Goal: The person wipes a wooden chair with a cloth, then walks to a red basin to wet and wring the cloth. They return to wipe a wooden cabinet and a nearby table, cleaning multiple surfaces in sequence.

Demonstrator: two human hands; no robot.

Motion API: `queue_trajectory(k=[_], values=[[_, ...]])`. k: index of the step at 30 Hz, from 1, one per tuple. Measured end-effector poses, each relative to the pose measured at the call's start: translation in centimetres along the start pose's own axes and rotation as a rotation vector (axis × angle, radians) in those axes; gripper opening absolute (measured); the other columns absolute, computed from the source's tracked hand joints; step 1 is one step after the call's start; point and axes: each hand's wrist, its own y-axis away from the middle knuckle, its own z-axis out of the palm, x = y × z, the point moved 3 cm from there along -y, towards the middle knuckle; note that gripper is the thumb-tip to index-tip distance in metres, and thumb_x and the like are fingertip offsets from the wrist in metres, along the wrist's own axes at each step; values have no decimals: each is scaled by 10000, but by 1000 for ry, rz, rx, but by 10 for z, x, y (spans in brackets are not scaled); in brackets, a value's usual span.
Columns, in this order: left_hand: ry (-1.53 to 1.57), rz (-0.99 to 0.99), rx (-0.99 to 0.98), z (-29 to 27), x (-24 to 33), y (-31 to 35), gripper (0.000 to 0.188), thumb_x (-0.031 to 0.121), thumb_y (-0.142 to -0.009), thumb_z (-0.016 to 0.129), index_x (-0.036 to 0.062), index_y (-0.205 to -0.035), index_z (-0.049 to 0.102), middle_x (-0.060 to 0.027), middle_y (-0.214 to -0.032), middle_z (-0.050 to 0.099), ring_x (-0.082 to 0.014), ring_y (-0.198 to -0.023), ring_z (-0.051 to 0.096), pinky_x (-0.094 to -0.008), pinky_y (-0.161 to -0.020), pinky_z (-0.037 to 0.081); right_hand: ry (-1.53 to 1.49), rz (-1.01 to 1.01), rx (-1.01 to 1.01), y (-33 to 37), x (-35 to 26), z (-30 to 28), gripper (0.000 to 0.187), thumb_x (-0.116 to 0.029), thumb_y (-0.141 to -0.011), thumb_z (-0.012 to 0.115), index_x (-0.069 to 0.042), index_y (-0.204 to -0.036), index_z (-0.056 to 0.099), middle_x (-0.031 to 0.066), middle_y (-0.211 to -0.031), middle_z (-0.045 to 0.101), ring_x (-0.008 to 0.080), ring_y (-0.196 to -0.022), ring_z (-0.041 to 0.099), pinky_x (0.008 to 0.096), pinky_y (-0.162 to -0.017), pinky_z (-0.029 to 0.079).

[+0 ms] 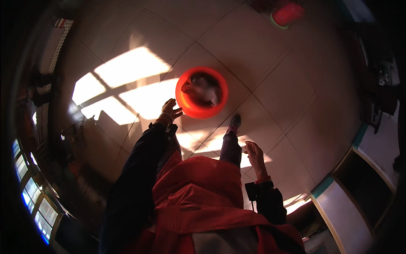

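Observation:
An orange-red round basin (181,106) stands on the tiled floor in front of me. Inside it lies a dark heap with a pale, blurred patch (204,89); its kind I cannot make out. My left hand (171,111) is beside the basin's near left rim, fingers apart, with nothing visible in it. Whether it touches the rim I cannot tell. Farther back and to the right, my right hand (255,158) hangs above the floor, away from the basin. Its fingers are loosely bent and not closed on anything visible.
Bright window light (131,65) falls on the floor left of the basin. A red container (288,14) with a pale green edge is at the far right. Dark furniture lines the left side; cabinets (343,207) stand at the near right. My shoe (236,120) is just right of the basin.

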Motion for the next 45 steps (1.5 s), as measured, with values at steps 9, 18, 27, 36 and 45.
queue_trajectory(k=[9, 18, 27, 36, 45], values=[[-449, -15, 67, 35, -115, -53, 458, 286, -877, 550, 188, -1315, 453, -35, -1277, 508, -240, -918, 604, -387, -711, 517, 714, -762, -219, -260, -33, 74, 492, -440, -861, 549, -185, -1276, 486, 134, -1265, 457, 359, -1075, 514, 427, -888, 443], [-1234, 691, 152, 57, -180, -232, 518, 301, -783, 607, 214, -1278, 484, -27, -1402, 357, -326, -1295, 305, -476, -998, 341, 1245, -1191, -218, -423, 13, 278, 579, -544, -866, 446, -303, -1383, 341, 79, -1473, 200, 415, -1328, 147, 609, -1023, 201], [-1528, 602, 200, 104, -213, -269, 488, 477, -784, 545, 257, -1219, 546, -28, -1235, 506, -314, -1260, 312, -586, -1004, 211, 1508, -1210, -383, -487, 52, 301, 549, -552, -882, 392, -336, -1384, 342, 34, -1477, 245, 376, -1345, 162, 603, -1049, 149], [-1685, 501, 184, 106, -224, -264, 532, 571, -827, 458, 231, -1219, 576, -35, -1333, 480, -317, -1299, 293, -674, -995, 141, 1544, -969, -275, -481, 80, 282, 556, -562, -877, 398, -282, -1357, 397, 59, -1498, 188, 405, -1350, 142, 646, -1039, 117], [-1323, 497, 238, 47, -185, -315, 430, 376, -855, 490, 135, -1205, 557, -136, -1146, 595, -295, -1020, 586, -366, -830, 496, 986, -1052, -329, -490, 56, 265, 407, -350, -832, 574, -207, -1210, 521, 123, -1178, 520, 352, -1061, 504, 464, -866, 440]])
